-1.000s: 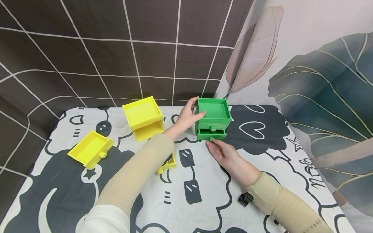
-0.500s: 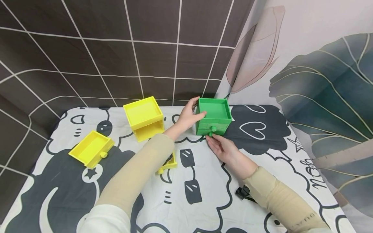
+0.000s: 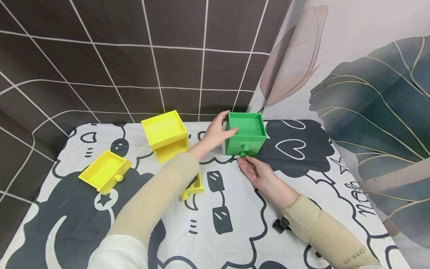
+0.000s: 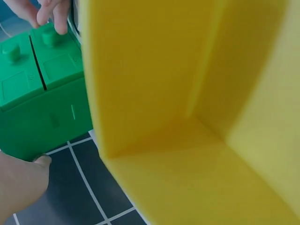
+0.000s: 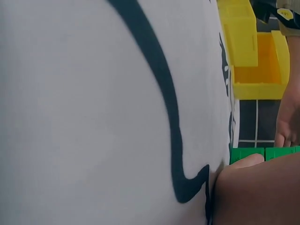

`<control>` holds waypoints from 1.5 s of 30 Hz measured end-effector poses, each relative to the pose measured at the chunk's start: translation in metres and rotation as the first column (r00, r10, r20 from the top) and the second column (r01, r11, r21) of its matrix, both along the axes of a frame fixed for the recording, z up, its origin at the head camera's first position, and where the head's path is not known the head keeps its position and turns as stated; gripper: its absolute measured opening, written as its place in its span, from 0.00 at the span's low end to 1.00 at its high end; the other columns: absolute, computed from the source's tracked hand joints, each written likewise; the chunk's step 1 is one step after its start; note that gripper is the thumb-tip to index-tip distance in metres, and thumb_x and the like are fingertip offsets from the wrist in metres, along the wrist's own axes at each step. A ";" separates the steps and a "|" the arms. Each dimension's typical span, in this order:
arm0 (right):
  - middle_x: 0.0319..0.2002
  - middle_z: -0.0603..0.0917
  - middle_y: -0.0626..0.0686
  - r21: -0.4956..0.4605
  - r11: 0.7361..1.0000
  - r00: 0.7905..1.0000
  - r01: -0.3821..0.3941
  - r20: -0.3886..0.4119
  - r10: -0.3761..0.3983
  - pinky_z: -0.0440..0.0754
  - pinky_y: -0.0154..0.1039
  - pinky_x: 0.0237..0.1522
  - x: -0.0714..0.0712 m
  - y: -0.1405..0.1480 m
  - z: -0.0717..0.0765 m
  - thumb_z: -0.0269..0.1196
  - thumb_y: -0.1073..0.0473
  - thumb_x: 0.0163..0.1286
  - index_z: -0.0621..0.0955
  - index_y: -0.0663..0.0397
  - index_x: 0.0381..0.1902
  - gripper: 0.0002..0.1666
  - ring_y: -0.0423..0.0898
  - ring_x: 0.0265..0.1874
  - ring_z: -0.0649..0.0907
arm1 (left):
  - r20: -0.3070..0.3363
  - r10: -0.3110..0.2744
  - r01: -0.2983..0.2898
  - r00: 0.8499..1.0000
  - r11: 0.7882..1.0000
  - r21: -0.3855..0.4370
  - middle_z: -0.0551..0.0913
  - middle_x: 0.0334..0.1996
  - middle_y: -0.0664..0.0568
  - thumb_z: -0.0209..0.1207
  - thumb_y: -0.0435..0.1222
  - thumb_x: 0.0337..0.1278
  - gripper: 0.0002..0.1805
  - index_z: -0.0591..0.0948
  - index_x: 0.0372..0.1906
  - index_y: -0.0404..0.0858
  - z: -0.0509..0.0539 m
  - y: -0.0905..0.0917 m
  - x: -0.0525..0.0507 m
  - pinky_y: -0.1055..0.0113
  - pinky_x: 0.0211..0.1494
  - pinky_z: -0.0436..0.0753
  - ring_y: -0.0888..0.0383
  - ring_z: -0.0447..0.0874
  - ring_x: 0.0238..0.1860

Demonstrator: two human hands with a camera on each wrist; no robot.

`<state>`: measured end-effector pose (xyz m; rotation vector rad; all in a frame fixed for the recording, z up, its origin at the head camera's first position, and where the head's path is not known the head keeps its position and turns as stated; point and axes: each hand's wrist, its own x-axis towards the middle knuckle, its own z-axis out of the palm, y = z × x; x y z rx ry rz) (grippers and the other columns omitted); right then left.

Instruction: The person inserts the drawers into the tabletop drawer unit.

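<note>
A small green drawer cabinet (image 3: 246, 134) stands near the back wall, both drawers flush in it and a round knob on each. My left hand (image 3: 215, 132) grips its left side, thumb at the top edge, fingers reaching round the back corner. Just in front of the lower knob (image 3: 243, 154) is my right hand (image 3: 258, 173), its fingers loosely bent. In the left wrist view, the right fingertips (image 4: 60, 18) are at a knob; whether they touch it I cannot tell.
A yellow cabinet shell (image 3: 164, 130) with a bare opening stands left of the green one. One yellow drawer (image 3: 105, 172) lies farther left; another yellow drawer (image 3: 195, 188) is partly hidden by my left forearm. A black object (image 3: 280, 225) lies beside my right wrist.
The lower green drawer, partly out a second ago, has slid in flush as my right hand pushed forward. The left hand has stayed in place on the cabinet.
</note>
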<state>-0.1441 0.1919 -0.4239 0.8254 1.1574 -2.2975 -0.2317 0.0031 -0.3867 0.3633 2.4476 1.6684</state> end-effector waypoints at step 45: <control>0.35 0.92 0.47 0.097 0.971 0.937 -0.217 -0.258 0.235 0.91 0.27 0.48 -0.004 -0.034 0.065 0.54 0.63 0.85 0.85 0.53 0.41 0.14 0.37 0.39 0.92 | -0.097 -0.132 0.103 0.986 0.961 -0.255 0.78 0.72 0.38 0.65 0.34 0.72 0.29 0.73 0.73 0.31 0.025 -0.088 0.050 0.51 0.81 0.77 0.42 0.78 0.73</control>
